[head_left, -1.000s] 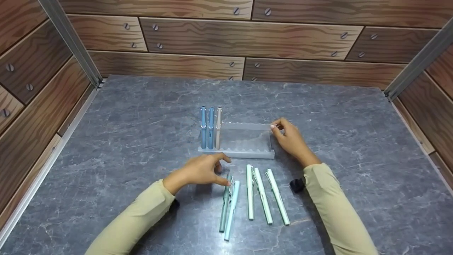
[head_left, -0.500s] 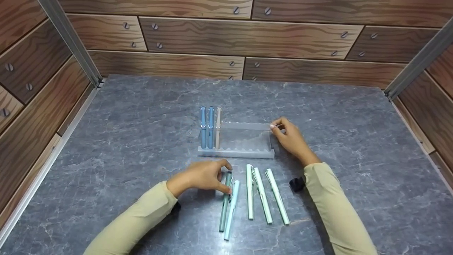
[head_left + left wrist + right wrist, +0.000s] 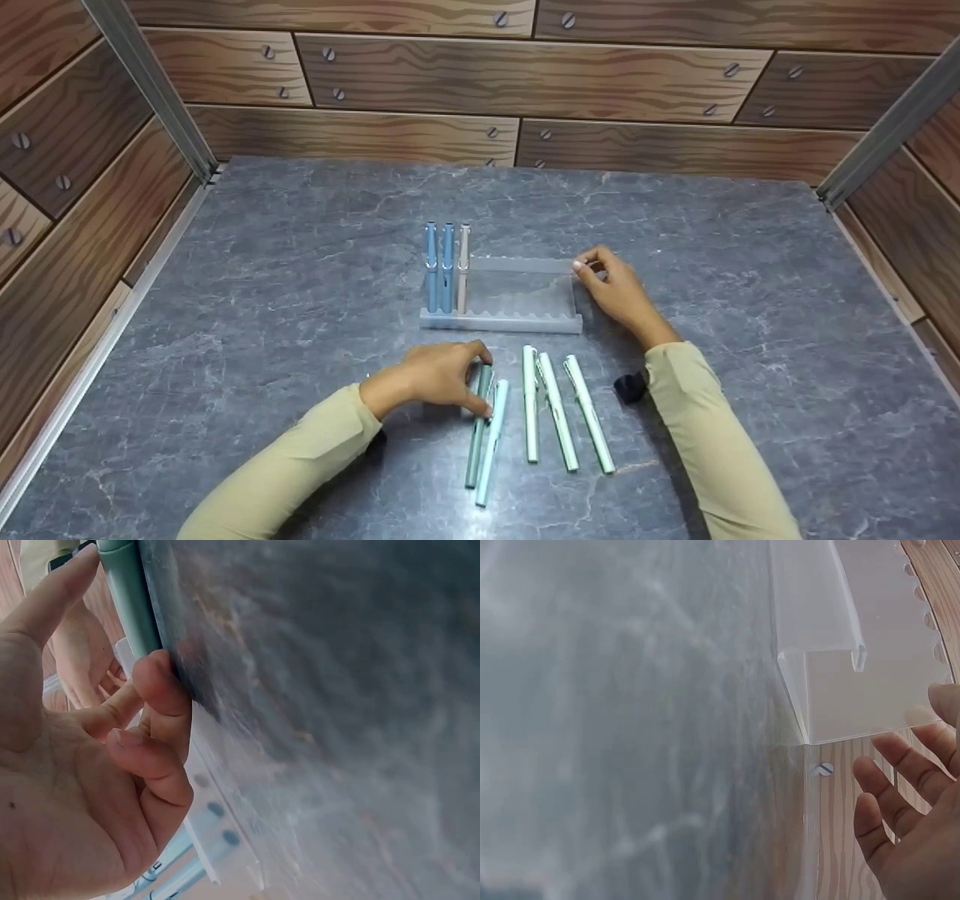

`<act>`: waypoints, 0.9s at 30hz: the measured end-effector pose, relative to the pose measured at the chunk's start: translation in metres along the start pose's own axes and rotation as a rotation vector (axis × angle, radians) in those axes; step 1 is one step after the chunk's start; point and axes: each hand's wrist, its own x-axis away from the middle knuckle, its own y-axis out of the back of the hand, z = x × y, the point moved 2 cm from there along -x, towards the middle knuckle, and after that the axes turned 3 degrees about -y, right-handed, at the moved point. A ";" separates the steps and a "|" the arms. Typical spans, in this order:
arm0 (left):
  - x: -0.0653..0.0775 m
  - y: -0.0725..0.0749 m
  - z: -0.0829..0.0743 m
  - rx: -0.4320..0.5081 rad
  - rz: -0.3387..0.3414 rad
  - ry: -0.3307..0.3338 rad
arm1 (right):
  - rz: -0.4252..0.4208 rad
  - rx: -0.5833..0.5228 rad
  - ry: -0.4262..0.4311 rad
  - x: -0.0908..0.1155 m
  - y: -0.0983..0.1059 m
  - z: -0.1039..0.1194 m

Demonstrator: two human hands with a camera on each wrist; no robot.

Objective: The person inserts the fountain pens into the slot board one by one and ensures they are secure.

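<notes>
For a clean grab, I'd get your L hand (image 3: 442, 373) w/ thumb & fingers on opposite sides of the dark green pen (image 3: 475, 446) & squeeze lightly; pushing from one side only might roll it. Watch the light blue pen (image 3: 492, 442) just R of it: they lie v close by your thumb tip, so prob best to pinch one barrel, not both. Your R hand (image 3: 613, 289) pinches the upper R corner of the clear rack (image 3: 501, 324); light pressure should do, as thin plastic may flex or slide

The dark green pen lies on the table (image 3: 337, 240) right at your L hand: far end by the bent index finger, thumb alongside, near end pointing twd you. Thumb & index are spread along it; can't tell if they've a firm hold. Rack's just beyond, w/ two blue pens (image 3: 448, 277) & a beige pen (image 3: 463, 289) at its L end; three pale green pens (image 3: 558, 412) lie off to the R
</notes>
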 end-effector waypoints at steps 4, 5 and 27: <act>0.001 -0.001 0.000 -0.009 0.007 0.006 | -0.005 -0.009 -0.005 0.000 0.000 0.000; 0.000 -0.001 0.000 -0.010 0.008 0.004 | -0.008 -0.008 -0.005 0.000 0.000 0.000; 0.004 -0.003 -0.002 0.077 0.008 -0.031 | 0.002 -0.021 0.003 -0.001 -0.001 0.001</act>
